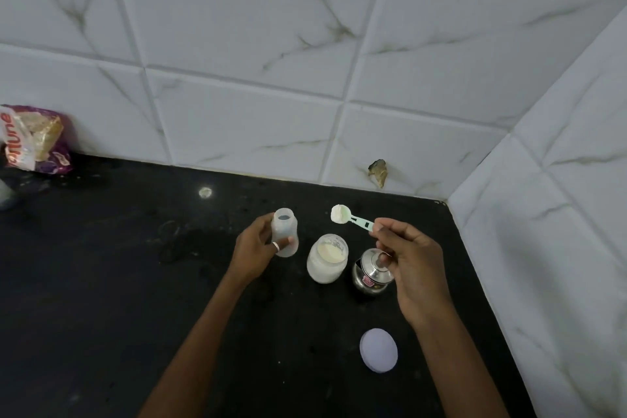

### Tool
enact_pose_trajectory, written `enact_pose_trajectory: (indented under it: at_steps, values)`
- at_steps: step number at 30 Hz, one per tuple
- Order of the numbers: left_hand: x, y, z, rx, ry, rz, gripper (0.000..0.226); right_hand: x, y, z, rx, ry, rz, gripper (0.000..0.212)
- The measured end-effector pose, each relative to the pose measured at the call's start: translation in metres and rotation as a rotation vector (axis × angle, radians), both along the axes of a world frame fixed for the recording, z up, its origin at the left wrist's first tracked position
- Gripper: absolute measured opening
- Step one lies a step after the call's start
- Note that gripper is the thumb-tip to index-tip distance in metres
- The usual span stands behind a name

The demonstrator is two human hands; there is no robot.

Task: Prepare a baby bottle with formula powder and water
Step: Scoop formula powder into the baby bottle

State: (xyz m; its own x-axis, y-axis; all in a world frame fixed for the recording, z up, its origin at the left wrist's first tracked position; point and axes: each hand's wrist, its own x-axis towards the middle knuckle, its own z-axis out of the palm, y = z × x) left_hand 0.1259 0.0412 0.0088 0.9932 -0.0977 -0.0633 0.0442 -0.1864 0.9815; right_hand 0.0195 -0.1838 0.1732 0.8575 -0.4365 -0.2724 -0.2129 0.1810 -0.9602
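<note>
Now left hand [259, 248] grips the baby bottle [285, 231] — right hand [412, 254] pinches a powder-filled scoop [349, 218].

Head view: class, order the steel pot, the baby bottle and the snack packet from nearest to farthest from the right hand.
1. The steel pot, just under the right hand holding the scoop.
2. The baby bottle, to the left, in the left hand.
3. The snack packet, far left by the wall.

Purple packet [34, 139] far left on black counter [101, 282], against marbled tile wall [237, 27]; chipped tile [378, 172] right.
</note>
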Motion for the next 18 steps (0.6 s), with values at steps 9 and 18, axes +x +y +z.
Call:
enact_pose_trajectory:
  at_steps: [9,18]
  values:
    - [-0.01,0.017,0.147,-0.277,-0.105,-0.081,0.05,-0.001,-0.001,0.055,0.076,-0.136,0.022,0.011]
    - [-0.028,0.009,0.196,-0.02,-0.272,-0.173,0.053,0.009,-0.008,0.13,0.083,-0.199,0.104,0.007]
